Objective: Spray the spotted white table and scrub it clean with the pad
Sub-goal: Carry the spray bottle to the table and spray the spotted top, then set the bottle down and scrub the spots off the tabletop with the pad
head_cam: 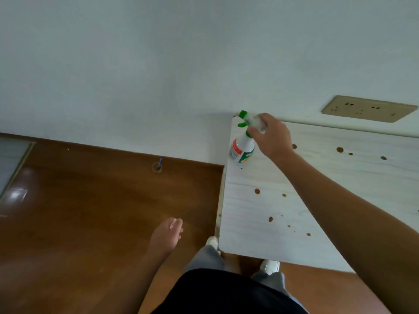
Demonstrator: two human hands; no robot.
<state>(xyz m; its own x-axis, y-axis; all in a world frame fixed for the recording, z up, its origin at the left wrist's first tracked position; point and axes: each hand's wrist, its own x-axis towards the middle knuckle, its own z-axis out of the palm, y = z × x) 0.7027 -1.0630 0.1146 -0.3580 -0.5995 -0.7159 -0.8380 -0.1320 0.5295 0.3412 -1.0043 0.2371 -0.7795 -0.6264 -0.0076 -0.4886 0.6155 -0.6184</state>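
A white spray bottle with a green nozzle and trigger stands at the far left corner of the white table. My right hand reaches across the table and its fingers curl round the bottle's neck and head. Several brown spots dot the tabletop. My left hand hangs beside the table over the floor, fingers loosely curled, holding nothing. No scrub pad is in view.
The table stands against a white wall with a beige socket plate above its back edge. A brown wooden floor lies to the left, with a small round fitting near the wall. My white shoes stand at the table's near edge.
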